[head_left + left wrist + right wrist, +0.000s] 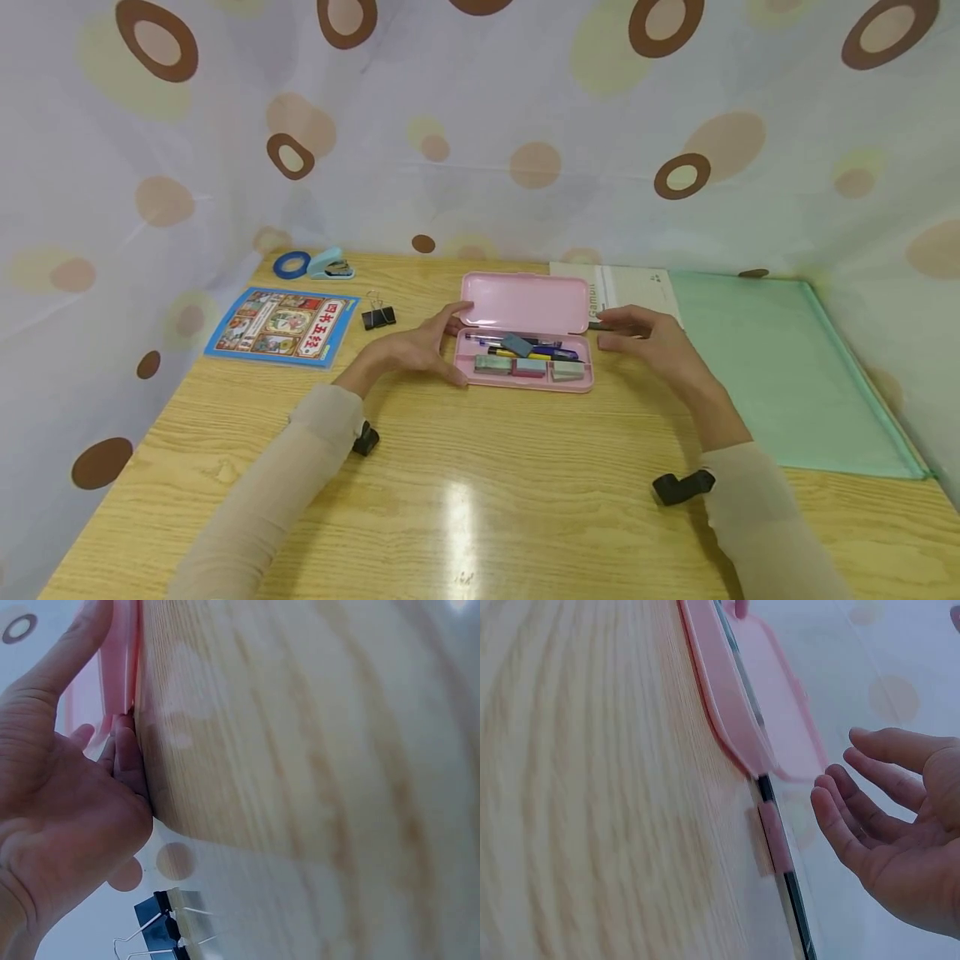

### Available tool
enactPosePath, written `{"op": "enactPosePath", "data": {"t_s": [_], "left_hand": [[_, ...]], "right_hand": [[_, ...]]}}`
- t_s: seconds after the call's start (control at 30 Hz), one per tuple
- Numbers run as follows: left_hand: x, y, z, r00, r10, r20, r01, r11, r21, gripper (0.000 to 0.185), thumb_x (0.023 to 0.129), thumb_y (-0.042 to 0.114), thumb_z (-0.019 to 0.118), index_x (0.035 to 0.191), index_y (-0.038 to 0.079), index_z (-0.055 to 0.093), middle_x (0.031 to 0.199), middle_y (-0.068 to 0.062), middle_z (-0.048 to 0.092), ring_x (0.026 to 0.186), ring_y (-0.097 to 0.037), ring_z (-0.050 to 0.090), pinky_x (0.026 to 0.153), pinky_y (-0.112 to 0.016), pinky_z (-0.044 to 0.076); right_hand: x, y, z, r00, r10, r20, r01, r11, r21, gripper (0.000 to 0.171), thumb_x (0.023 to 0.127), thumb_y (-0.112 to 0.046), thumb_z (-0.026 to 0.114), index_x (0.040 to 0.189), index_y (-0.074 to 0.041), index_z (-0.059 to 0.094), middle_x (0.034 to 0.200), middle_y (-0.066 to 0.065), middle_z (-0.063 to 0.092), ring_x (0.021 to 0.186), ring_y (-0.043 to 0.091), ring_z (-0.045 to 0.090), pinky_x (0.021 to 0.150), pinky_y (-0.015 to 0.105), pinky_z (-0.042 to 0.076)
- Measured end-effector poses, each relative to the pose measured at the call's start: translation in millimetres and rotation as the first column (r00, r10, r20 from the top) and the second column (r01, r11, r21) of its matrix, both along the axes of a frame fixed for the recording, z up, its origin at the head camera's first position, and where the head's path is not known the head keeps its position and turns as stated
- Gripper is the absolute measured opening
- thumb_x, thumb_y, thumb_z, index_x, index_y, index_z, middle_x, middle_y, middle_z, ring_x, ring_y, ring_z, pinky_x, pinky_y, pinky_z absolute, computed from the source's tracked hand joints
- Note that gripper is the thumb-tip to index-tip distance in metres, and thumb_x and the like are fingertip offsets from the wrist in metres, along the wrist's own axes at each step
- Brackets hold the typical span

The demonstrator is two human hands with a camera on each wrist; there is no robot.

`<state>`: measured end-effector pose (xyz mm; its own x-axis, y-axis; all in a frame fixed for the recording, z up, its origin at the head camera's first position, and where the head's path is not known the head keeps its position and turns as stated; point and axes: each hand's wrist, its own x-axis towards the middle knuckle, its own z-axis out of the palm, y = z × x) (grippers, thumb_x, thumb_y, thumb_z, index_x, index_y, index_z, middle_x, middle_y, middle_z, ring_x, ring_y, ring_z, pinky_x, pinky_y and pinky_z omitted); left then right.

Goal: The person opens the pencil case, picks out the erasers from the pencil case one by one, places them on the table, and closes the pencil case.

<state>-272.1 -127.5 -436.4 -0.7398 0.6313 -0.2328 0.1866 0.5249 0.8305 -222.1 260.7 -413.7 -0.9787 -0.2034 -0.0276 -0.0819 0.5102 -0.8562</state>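
Lying open on the desk (465, 458): the pink pencil case (525, 302), toward the far side, lid behind, filled tray in front.
Pens and pencil: a clear pen (483, 338), a yellow pencil (517, 354) and other dark or blue pens, bunched along the back of the tray.
Blocks: a blue-grey one (517, 344) on top of the pens; a greenish one (492, 364) and a pink-and-blue one (529, 369) side by side in the front; a pale one (567, 369) in the right front corner, past a divider.
Left hand (414, 348): gripping the left end of the case, thumb at the near corner, fingers round toward the hinge.
Right hand (654, 340): loosely open beside the right end, fingers slightly bent, holding nothing.
Dark strip (598, 326): between the lid's corner and the right hand, too small to name.
Notebook (637, 283): pale, marked "Gambit", behind the right hand.
Mat (780, 367): green, at the far right.
Binder clip (378, 317): black, to the left of the case.
Book (283, 325): blue-edged, left of the clip.
Stapler (328, 263): light blue, behind the book, just beside a blue tape roll (277, 267).
Curtain (480, 100): white with brown spots, behind everything.
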Motion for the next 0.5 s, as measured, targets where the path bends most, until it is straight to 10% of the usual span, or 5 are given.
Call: {"op": "enactPosePath", "data": {"t_s": [0.13,0.5], "left_hand": [[0.5,0,-0.2,1.000,0.010,0.010,-0.010,1.000,0.005,0.121,0.078,0.019,0.093,0.165,0.026,0.009,0.155,-0.013,0.036,0.144,-0.029,0.034,0.125,-0.046,0.025],[-0.2,1,-0.1,1.000,0.009,0.012,-0.009,1.000,-0.005,0.121,0.078,0.021,0.093,0.165,0.026,0.010,0.156,-0.013,0.035,0.145,-0.029,0.033,0.125,-0.046,0.026]], "right_hand": [[0.1,-15,-2.8,0.998,0.065,0.007,-0.065,0.996,-0.061,0.043,0.101,-0.016,0.070,0.141,-0.004,0.062,0.139,0.016,0.064,0.118,0.029,0.061,0.090,0.020,0.052],[-4.4,-65,-3.0,0.983,0.181,-0.017,-0.180,0.983,0.035,0.039,0.097,-0.011,0.073,0.135,-0.004,0.066,0.129,0.016,0.068,0.110,0.030,0.062,0.091,0.037,0.054]]}}
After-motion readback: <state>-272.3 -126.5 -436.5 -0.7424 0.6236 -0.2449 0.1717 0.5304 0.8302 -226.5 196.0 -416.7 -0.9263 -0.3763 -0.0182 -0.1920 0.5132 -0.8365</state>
